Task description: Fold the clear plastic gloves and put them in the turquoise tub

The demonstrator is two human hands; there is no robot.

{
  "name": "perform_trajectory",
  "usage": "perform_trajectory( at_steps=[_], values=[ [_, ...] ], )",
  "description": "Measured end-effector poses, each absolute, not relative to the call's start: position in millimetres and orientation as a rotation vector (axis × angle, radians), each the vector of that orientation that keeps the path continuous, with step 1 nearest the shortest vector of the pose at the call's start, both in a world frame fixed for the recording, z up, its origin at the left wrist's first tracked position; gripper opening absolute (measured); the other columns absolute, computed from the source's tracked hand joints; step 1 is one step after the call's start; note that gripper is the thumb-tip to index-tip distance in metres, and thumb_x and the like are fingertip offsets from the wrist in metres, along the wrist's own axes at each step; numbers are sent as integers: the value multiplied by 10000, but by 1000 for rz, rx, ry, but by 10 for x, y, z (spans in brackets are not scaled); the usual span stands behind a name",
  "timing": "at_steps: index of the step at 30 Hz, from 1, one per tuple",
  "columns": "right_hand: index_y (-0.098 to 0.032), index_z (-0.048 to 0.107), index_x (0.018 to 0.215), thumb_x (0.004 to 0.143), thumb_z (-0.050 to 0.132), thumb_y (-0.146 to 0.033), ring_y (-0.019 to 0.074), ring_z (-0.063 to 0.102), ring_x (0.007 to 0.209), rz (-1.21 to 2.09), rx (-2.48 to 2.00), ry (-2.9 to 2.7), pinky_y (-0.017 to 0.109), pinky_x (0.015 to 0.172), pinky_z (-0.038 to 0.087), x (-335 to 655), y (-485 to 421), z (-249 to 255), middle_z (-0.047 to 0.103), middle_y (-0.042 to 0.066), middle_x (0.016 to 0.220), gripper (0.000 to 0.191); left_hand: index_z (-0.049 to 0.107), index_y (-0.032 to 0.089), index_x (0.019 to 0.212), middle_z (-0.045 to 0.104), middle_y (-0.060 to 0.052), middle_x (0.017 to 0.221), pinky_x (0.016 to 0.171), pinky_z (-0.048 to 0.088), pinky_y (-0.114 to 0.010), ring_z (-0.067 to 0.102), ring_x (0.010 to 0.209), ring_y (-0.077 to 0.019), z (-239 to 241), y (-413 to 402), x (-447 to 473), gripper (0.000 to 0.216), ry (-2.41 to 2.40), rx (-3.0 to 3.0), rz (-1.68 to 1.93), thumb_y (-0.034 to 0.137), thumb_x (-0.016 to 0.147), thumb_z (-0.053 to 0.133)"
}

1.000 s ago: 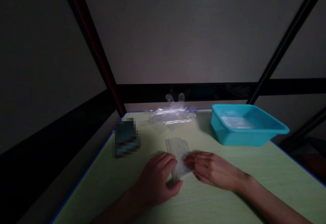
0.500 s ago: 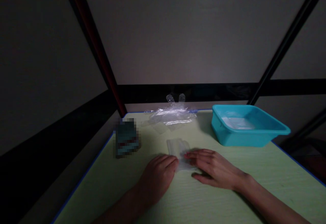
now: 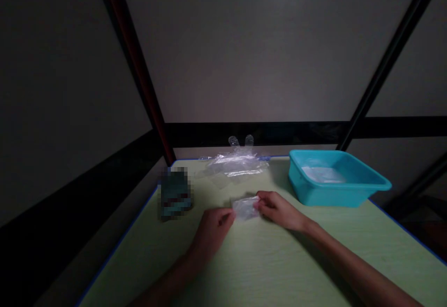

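Clear plastic piece: over the counter, between left hand and right hand. Left: grip narrow, pinching its left end. Right: grip narrow, pinching its right end. Handling: light, even tension should prevent creasing.

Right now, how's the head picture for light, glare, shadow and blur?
Head view: dim, glare on the clear plastic pile; head view: shadows below the right forearm and left of the turquoise basin; head view: a pixelated item at left, unreadable; head view: the plastic piece between left hand and right hand looks soft.
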State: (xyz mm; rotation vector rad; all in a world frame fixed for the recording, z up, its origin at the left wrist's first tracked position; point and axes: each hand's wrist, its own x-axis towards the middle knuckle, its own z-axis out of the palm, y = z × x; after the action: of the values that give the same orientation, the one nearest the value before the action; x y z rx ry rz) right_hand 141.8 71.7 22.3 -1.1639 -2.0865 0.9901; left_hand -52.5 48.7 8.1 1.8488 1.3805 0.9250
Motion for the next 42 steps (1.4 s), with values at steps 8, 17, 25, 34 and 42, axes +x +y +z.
perform_trajectory(
  at_steps=[8, 17, 25, 34, 42],
  values=[
    [-150, 471, 702, 713, 449, -204, 90, 417, 406, 951, -1282, -1915, 186, 378, 292, 1270, 980, 3, 455, -45, 470, 60, 495, 131, 1047, 551, 54, 573, 388, 385, -173, 546, 478, -121, 32, 658, -490, 456, 1480, 1609, 1038, 127, 594, 546],
    [-125, 424, 1179, 848, 368, -319, 216, 453, 1076, 230, -1169, -2279, 350, 904, 354, 1257, 588, 161, 487, 136, 1193, 389, 341, 130, 1188, 534, 82, 581, 374, 386, -155, 524, 439, -89, 28, 659, -492, 632, 1453, 1477, 1050, 92, 601, 572],
    [-55, 241, 1323, 856, 209, -532, 244, 147, 1273, 169, -1196, -2667, 453, 1028, 139, 1151, 516, 26, 206, 172, 1375, 669, 378, 153, 1095, 511, 93, 575, 343, 385, -139, 536, 420, -83, 26, 672, -502, 510, 1447, 1537, 1036, 75, 618, 543],
    [-50, 198, 1333, 871, 303, -350, 217, 95, 1283, 21, -1187, -2620, 426, 1038, 138, 1151, 502, 54, 154, 157, 1391, 562, 453, 147, 1138, 500, -107, 1181, 897, 399, -372, 481, 1075, -221, 109, 466, -564, 380, 1377, 2521, 888, 147, 758, 441],
    [-47, 236, 1323, 879, 285, -346, 228, 155, 1271, 32, -1216, -2648, 433, 1034, 160, 1169, 518, -40, 223, 167, 1369, 538, 266, 66, 1293, 255, -153, 1375, 1019, 243, -390, 184, 1272, -211, 27, 377, -519, 475, 1288, 2862, 387, 292, 876, 301]
  ],
)
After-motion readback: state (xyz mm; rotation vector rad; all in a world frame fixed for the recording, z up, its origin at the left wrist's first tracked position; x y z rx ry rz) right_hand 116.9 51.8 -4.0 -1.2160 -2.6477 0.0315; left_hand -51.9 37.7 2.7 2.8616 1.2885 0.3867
